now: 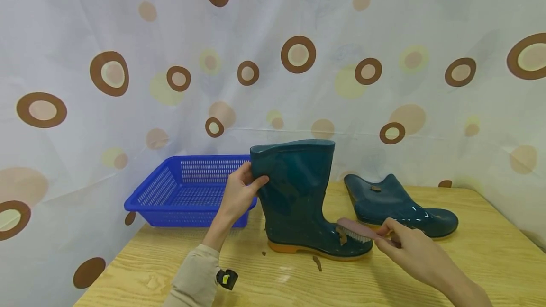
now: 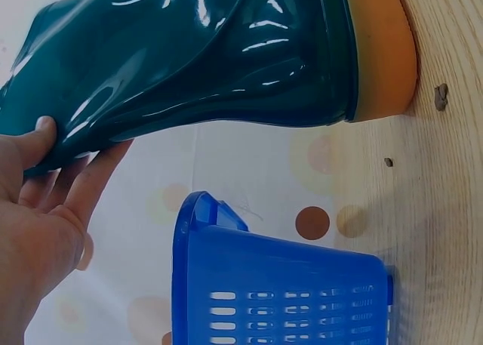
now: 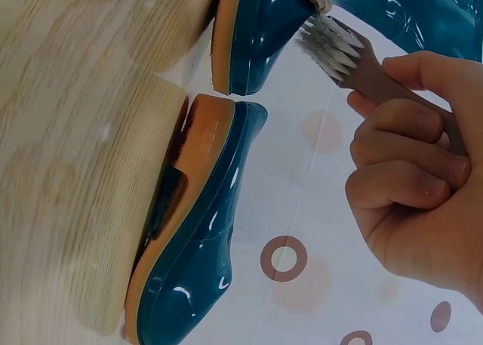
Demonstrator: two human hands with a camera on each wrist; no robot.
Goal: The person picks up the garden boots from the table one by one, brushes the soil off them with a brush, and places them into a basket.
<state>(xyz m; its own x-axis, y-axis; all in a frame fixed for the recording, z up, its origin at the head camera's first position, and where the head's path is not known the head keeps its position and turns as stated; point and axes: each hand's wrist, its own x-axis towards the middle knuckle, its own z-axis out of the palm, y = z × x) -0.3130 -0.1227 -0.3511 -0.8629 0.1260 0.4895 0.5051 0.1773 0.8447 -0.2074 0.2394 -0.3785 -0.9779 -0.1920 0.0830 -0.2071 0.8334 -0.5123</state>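
A dark green rubber boot (image 1: 294, 198) with an orange sole stands upright on the table, toe to the right. My left hand (image 1: 239, 193) grips the back of its shaft near the top, thumb on the near side and fingers behind. In my right hand (image 1: 409, 248) is the handle of a brownish-pink scrubbing brush (image 1: 353, 227), its pale bristles down at the boot's toe. A brown clump of dirt (image 1: 342, 236) sticks to the boot beside the bristles. The right wrist view shows the fingers curled round the brush handle (image 3: 400, 96).
A second green boot (image 1: 392, 205) lies on its side at the back right, with a brown bit (image 1: 375, 188) on its shaft. A blue plastic basket (image 1: 187, 207) stands at the back left. Brown crumbs (image 1: 317, 263) lie on the wooden table (image 1: 264, 283) before the upright boot.
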